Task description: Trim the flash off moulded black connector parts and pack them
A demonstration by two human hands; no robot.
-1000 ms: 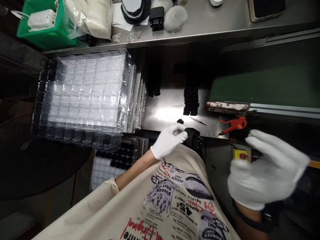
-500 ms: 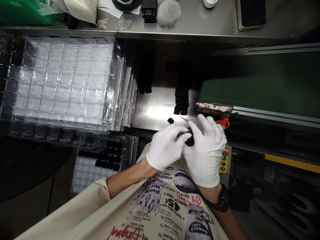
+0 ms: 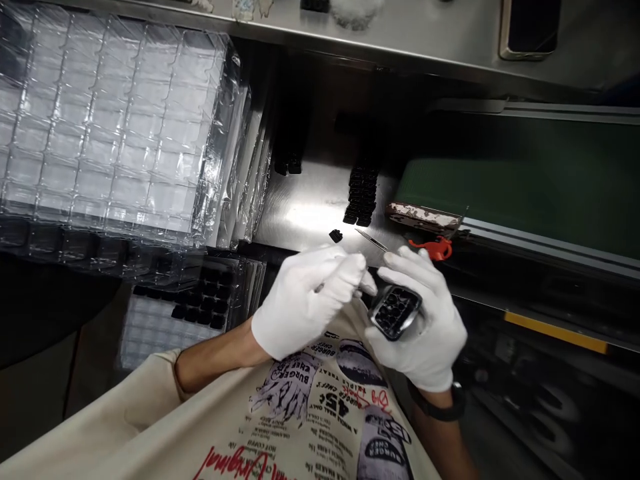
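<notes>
The head view shows two hands in white gloves. The right hand holds a black case. Its fingers curl around the case, and the open side shows small black hollows. The case is in front of the cream shirt, which has red and black words on it. The left hand is just beside it, with its fingertips pressed together. I cannot tell if they pinch something tiny. A dark band is around the right wrist.

Past the hands is a shiny metal table. On it are thin tweezers, one little black piece, and black parts in rows. A red air gun is near the right hand, by the green belt. Big clear trays are stacked on the left. Lower down, another tray holds black squares. A phone lies on the metal shelf at the top.
</notes>
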